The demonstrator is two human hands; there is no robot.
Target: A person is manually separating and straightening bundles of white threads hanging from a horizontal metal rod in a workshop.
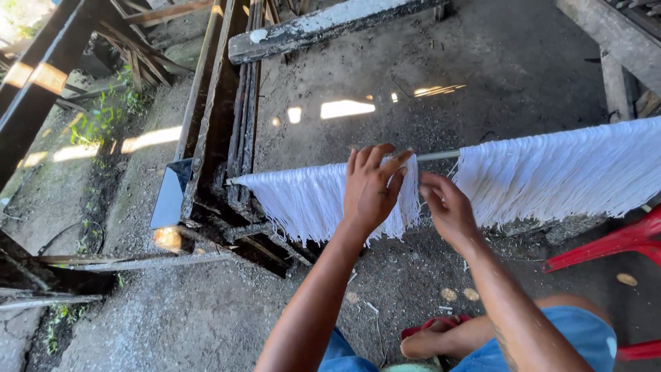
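A rough concrete floor (427, 76) runs under dark timber beams (220, 117), with sun patches on it. A thin rod (437, 156) crosses the view, hung with white strands in two bunches. The left hand (372, 189) lies over the left bunch (303, 200), fingers curled on the rod's top, gripping strands. The right hand (446, 207) is just beside it in the gap, fingers pinching at that bunch's edge. The right bunch (558, 172) hangs apart. A red chair (613, 244) stands at right.
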